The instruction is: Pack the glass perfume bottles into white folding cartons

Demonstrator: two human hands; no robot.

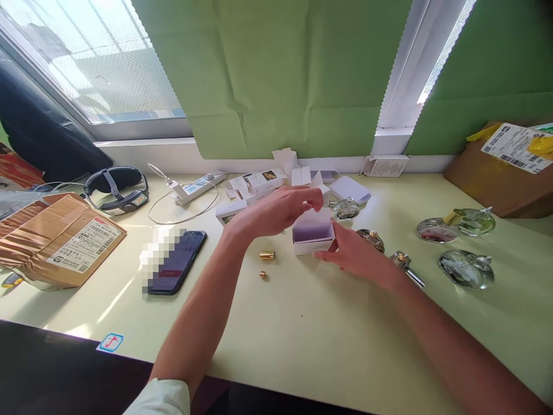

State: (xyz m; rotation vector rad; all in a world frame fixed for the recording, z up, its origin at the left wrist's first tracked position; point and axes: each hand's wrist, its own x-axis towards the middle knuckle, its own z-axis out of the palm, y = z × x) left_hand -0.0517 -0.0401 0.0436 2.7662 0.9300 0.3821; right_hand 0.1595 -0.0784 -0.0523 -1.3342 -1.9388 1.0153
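The open white box [311, 237], light thin card that dents easily, is best held by its side walls: right hand [356, 256] loosely cups its 4 o'clock corner, left hand [280, 210] hovers curled, empty, at 10 o'clock.
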